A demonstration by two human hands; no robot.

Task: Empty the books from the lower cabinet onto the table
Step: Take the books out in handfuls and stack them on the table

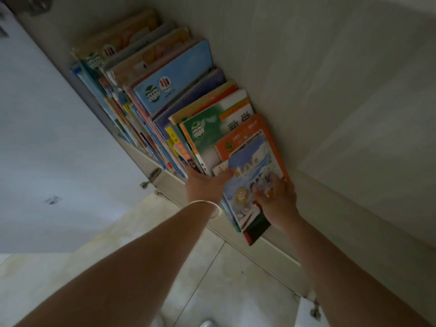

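Blue-covered book bundle [250, 185] half out of cabinet [330, 114], left hand [205, 185] and right hand [277, 201] clamping it; next: lift clear, carry to table.

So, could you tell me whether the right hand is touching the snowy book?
Touching: in the head view the right hand's fingers lie on the snowy book's cover.

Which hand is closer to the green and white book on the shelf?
Left. The left hand reaches just below the green and white book, near its lower edge; the right hand is further off, on the snowy-cover book.
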